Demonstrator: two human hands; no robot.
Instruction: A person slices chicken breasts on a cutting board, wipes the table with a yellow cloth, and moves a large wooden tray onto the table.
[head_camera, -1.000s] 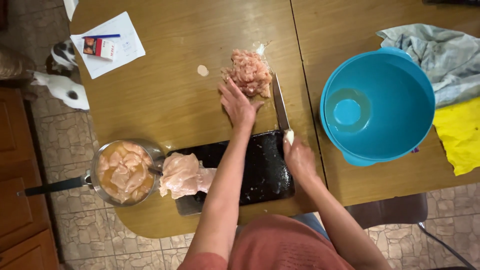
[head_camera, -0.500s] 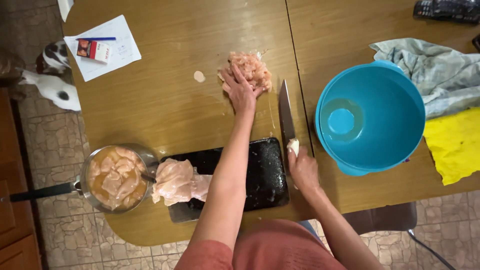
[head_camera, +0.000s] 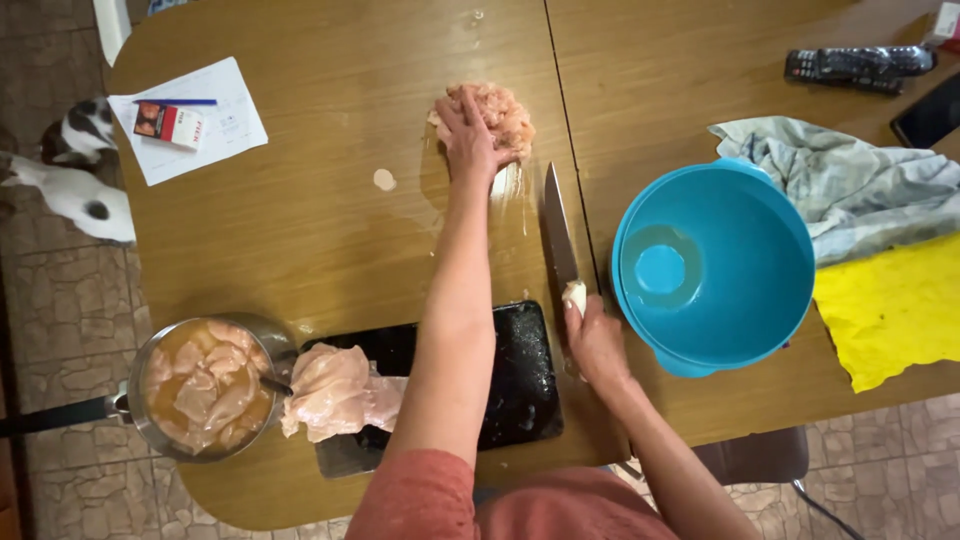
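Note:
My left hand (head_camera: 466, 138) reaches far across the wooden table (head_camera: 320, 200) and lies flat against a pile of chopped raw chicken (head_camera: 495, 116), fingers spread over its left side. My right hand (head_camera: 596, 346) grips the white handle of a kitchen knife (head_camera: 559, 238), whose blade lies on the table pointing away from me, between the pile and a blue bowl (head_camera: 715, 265). A black cutting board (head_camera: 500, 375) lies near the table's front edge, with a whole raw chicken fillet (head_camera: 335, 392) hanging over its left end.
A metal saucepan (head_camera: 205, 388) with chicken pieces in liquid stands left of the board. Paper with a small box and a pen (head_camera: 185, 118) lies far left. Grey cloth (head_camera: 850, 185), yellow cloth (head_camera: 890, 305) and a remote (head_camera: 860, 63) lie right. An animal (head_camera: 65, 165) stands beside the table.
My left hand has slid farther away, pushing the chopped chicken pile across the table. The knife has drawn back off the pile and now lies apart from it. The view shifted.

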